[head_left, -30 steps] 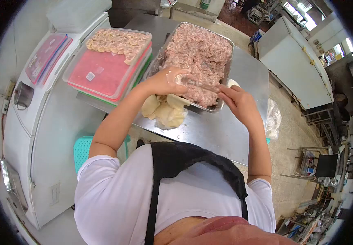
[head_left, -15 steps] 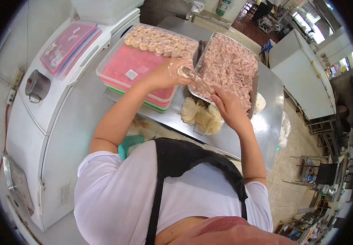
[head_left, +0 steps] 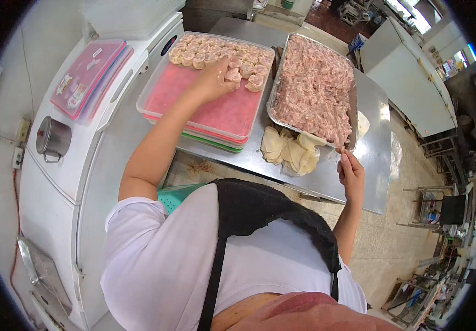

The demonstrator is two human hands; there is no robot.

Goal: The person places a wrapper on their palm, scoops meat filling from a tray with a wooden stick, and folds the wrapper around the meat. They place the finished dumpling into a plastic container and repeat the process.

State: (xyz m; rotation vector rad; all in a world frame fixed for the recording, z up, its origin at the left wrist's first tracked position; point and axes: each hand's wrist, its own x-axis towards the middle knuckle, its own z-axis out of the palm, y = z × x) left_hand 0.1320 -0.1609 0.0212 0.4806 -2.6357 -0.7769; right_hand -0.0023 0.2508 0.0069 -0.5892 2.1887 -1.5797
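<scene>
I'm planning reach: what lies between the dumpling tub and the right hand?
In the head view, a pile of pale wrappers lies on the metal table between the dumpling tub and the right hand.

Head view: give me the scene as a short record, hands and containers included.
left hand: fingers around a dumpling, over the tray
right hand: holds a thin utensil at the pan's near right corner
tray: dumplings packed at far end, near part bare
pan: minced filling
wrappers: loose pile on the table, near side of the pan
</scene>
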